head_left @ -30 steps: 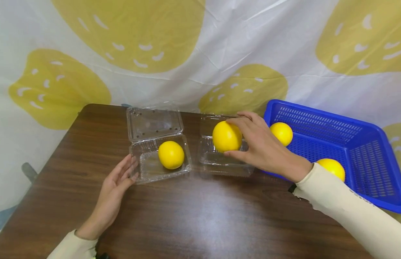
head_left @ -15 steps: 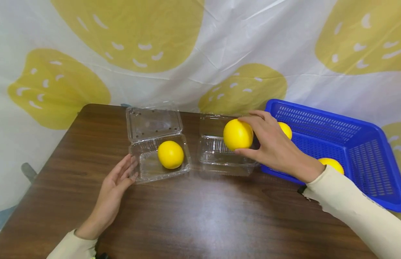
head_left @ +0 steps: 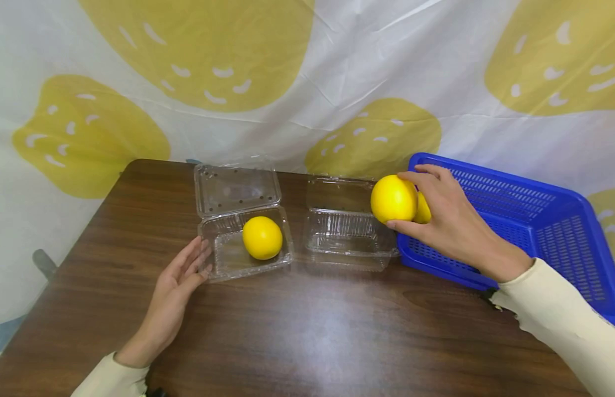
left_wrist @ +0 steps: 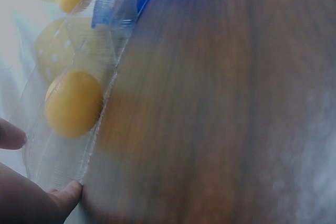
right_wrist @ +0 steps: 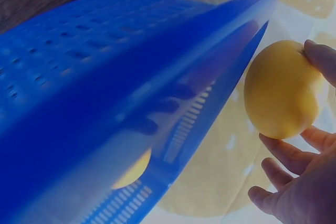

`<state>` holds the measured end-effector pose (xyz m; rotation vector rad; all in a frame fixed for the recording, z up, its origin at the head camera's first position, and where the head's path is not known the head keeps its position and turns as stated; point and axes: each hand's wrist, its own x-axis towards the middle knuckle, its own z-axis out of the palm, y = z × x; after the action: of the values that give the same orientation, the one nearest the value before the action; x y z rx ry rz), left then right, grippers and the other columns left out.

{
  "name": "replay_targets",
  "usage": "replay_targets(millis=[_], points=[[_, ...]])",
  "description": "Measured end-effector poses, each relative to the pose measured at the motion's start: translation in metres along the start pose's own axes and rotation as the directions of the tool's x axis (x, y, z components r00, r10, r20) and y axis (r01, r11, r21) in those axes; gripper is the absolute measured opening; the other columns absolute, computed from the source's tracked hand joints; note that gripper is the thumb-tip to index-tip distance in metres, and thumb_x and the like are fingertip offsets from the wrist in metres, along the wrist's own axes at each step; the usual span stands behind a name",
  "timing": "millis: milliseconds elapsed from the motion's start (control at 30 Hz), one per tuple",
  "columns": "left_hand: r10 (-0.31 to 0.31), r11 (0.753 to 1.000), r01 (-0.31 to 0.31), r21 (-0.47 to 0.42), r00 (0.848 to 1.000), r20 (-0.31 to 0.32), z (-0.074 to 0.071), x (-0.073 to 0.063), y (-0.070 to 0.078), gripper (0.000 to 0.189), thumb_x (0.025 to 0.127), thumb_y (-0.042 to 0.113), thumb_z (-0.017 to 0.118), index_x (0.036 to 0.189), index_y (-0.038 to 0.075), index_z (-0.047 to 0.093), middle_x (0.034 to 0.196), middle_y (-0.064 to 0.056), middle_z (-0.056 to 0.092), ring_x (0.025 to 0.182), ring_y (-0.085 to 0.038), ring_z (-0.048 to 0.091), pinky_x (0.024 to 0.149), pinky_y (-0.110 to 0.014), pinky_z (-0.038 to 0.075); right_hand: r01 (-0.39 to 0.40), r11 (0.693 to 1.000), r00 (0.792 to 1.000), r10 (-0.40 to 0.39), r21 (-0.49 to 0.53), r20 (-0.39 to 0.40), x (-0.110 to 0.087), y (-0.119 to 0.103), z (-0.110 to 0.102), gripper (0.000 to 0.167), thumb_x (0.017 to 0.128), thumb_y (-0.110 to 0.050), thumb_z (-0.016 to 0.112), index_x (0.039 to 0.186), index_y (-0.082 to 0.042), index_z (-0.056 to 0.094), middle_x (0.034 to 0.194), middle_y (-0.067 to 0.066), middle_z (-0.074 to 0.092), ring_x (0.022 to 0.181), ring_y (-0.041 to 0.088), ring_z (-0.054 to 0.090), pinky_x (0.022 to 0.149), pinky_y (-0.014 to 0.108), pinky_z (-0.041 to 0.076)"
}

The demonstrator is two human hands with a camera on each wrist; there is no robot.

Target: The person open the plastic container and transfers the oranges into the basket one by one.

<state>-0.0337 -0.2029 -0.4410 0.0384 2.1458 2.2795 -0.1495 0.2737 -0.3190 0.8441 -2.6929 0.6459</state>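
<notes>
In the head view my right hand [head_left: 448, 223] holds a round yellow fruit [head_left: 393, 198] between thumb and fingers, up over the near left end of the blue basket [head_left: 580, 242]. The right wrist view shows that fruit [right_wrist: 283, 90] at the fingertips, beside the basket's rim [right_wrist: 236, 14]. My left hand [head_left: 174, 286] rests with extended fingers against the left side of a clear plastic clamshell box [head_left: 228, 259], thumb at its front corner in the left wrist view. A second yellow fruit [head_left: 262, 237] sits in that box, whose lid [head_left: 238, 190] lies back.
Another clear clamshell box [head_left: 344, 237], lid folded back, stands between the first box and the basket. Part of a yellow fruit [head_left: 423, 209] shows in the basket behind the held one. A patterned white cloth [head_left: 267, 132] hangs behind the brown table [head_left: 307, 336].
My right hand has carried the held fruit rightward from over the middle box to the basket's left end. The right forearm now hides another fruit in the basket. My left hand has stayed still.
</notes>
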Motion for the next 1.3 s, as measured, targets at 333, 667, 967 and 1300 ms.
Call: replay_targets(millis=[333, 667, 967, 1300], points=[[0.002, 1.000, -0.002, 0.006, 1.000, 0.011, 0.001, 0.000, -0.001, 0.069, 0.108, -0.010, 0.049, 0.172, -0.001, 0.025, 0.177, -0.027, 0.028, 0.146, 0.000, 0.052, 0.114, -0.020, 0.047, -0.085, 0.996, 0.996, 0.085, 0.005, -0.008, -0.017, 0.020, -0.016, 0.086, 0.079, -0.023, 0.101, 0.151, -0.003, 0.060, 0.151, 0.023, 0.059, 0.148, 0.047, 0.041, 0.109, 0.074, 0.040], [-0.004, 1.000, 0.004, 0.008, 1.000, 0.008, 0.001, 0.000, 0.000, 0.069, 0.108, -0.010, 0.049, 0.172, -0.001, 0.026, 0.177, -0.026, 0.029, 0.145, 0.001, 0.053, 0.113, -0.019, 0.048, -0.130, 0.990, 0.991, 0.131, -0.062, 0.012, -0.029, 0.039, -0.032, 0.089, 0.079, -0.025, 0.101, 0.152, 0.002, 0.057, 0.150, 0.027, 0.058, 0.144, 0.052, 0.040, 0.104, 0.073, 0.039], [-0.009, 1.000, 0.009, 0.009, 1.000, 0.006, 0.001, 0.000, 0.000, 0.069, 0.108, -0.010, 0.049, 0.172, -0.001, 0.026, 0.177, -0.025, 0.029, 0.145, 0.000, 0.052, 0.112, -0.019, 0.048, -0.158, 0.983, 0.986, 0.162, -0.094, 0.046, -0.035, 0.058, -0.041, 0.087, 0.084, -0.027, 0.098, 0.152, 0.006, 0.055, 0.147, 0.032, 0.059, 0.142, 0.057, 0.039, 0.106, 0.079, 0.034], [-0.004, 1.000, 0.004, 0.007, 1.000, 0.006, 0.001, 0.000, 0.000, 0.070, 0.107, -0.011, 0.048, 0.172, -0.001, 0.025, 0.177, -0.026, 0.028, 0.145, 0.000, 0.052, 0.112, -0.019, 0.048, -0.162, 0.978, 0.981, 0.175, -0.134, 0.084, -0.031, 0.075, -0.051, 0.084, 0.085, -0.028, 0.097, 0.148, 0.009, 0.056, 0.144, 0.034, 0.060, 0.140, 0.060, 0.039, 0.105, 0.080, 0.035]])
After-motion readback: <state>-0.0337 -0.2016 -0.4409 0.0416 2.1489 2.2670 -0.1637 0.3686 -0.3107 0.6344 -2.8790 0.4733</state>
